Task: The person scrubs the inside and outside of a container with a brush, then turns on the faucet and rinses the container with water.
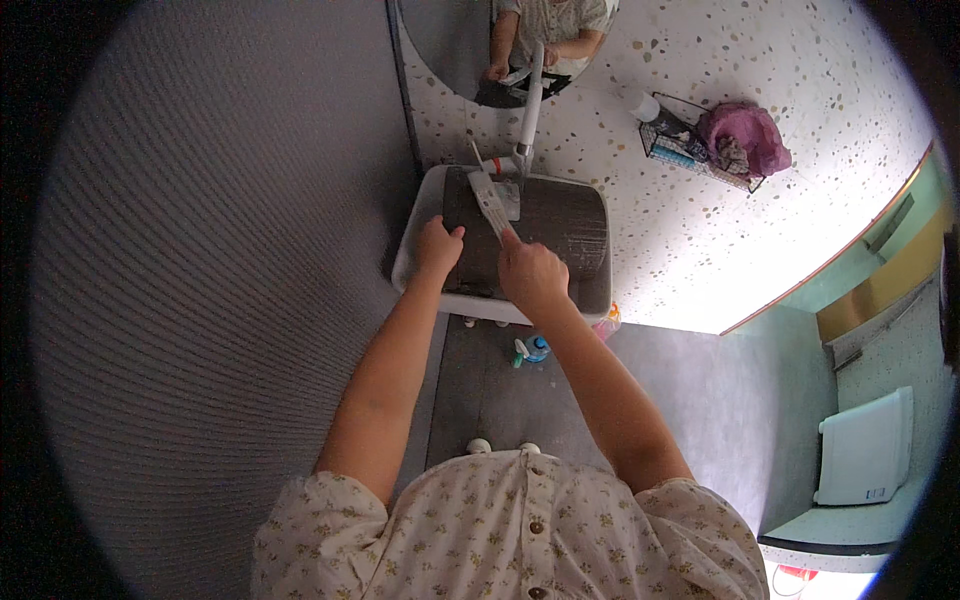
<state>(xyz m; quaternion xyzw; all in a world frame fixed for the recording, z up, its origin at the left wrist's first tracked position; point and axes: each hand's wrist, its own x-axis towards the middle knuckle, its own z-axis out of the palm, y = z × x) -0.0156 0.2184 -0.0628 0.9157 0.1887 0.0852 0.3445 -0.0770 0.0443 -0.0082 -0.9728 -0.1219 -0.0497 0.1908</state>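
Note:
A white basin (430,306) on the wall holds a dark, finely ribbed panel (559,225) that curves inside it. My left hand (439,246) grips the panel's left edge, thumb on top. In my right hand (531,271) is the handle of a pale brush (489,199), held over the panel; its head lies towards the faucet and its bristles are not plain to see. The white faucet (531,112) rises at the basin's back, with a clear piece (508,201) below it.
A wire basket (705,166) on the speckled wall holds bottles and a purple bag (742,139). A round mirror (517,45) hangs above the faucet. On the floor under the basin stands a blue spray bottle (536,349). A grey ribbed wall (247,247) is at the left.

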